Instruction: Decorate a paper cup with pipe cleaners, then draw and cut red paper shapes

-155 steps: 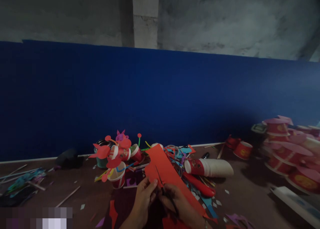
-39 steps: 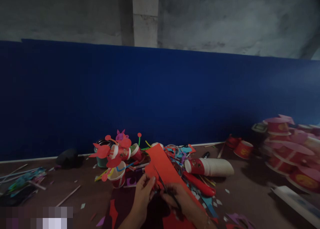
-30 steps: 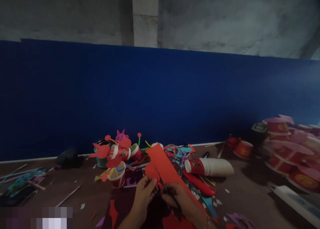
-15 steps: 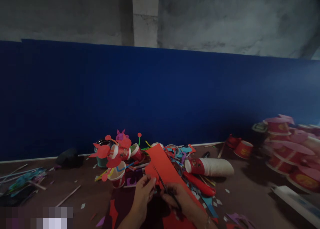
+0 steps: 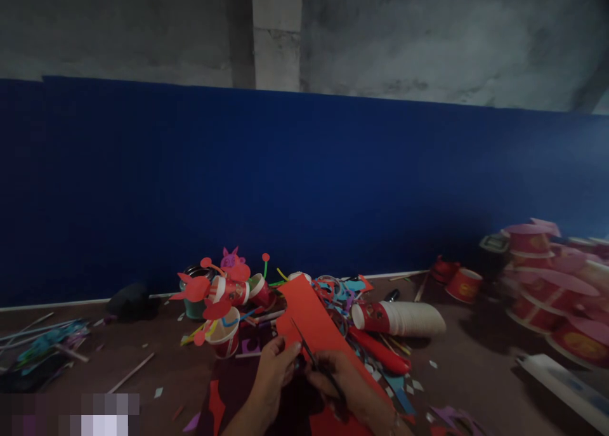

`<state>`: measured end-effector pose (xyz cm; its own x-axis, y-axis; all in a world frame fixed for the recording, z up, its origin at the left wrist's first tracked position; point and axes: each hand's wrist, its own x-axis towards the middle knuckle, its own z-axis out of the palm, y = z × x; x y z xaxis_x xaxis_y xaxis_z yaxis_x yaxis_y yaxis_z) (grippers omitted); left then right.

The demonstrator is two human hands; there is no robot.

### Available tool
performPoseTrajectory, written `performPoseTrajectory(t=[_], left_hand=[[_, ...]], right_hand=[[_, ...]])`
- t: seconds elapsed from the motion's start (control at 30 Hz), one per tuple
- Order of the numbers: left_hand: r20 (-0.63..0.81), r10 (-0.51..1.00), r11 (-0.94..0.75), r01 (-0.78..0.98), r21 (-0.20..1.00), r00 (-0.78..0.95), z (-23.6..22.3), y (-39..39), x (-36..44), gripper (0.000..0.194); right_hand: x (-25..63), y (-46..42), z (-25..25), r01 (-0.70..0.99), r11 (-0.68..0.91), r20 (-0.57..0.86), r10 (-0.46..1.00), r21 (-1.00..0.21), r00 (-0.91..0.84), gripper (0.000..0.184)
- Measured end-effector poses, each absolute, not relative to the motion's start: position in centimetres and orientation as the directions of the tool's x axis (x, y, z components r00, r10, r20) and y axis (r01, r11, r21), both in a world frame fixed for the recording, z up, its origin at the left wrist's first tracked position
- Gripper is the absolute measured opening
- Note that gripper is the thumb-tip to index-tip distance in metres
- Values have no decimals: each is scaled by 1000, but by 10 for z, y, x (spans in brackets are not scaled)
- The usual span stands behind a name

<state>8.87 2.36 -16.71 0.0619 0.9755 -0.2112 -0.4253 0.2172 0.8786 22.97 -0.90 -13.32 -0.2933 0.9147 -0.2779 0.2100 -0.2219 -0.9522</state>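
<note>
Above the near middle of the bench [image 5: 471, 372], the red sheet [image 5: 316, 315] extends just beyond the left hand [image 5: 273, 372] and beneath the right hand [image 5: 335, 379], its long axis slanting from far left to near right. The left thumb and fingers pinch its left edge; the right hand curls closed around scissors [image 5: 307, 349], tips pointing away and leftward.

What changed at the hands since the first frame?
Only slight: the scissors in the right hand have swung, tips a little left, handle a little right. No visible grab or release; what, if anything, the left hand holds is unclear. Unchanged: the red paper sheet, the stack of paper cups.
</note>
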Motion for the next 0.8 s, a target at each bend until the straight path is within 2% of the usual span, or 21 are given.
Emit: performPoseTrajectory(t=[0.1, 0.33, 0.6, 0.8], left_hand=[[-207, 976, 218, -428, 877, 74, -167, 23, 87, 55], [-170, 984, 172, -460, 871, 47, -159, 12, 86, 51], [-197, 978, 203, -469, 860, 63, -156, 11, 87, 48], [-216, 975, 213, -471, 856, 48, -156, 13, 87, 51]], right_hand=[[231, -8, -134, 277, -207, -292, 904, -938, -313, 22], [232, -9, -135, 250, -204, -279, 906, -946, -318, 23], [231, -8, -138, 216, -179, -249, 898, -960, -363, 27], [228, -11, -130, 244, -206, -276, 911, -948, -306, 31]])
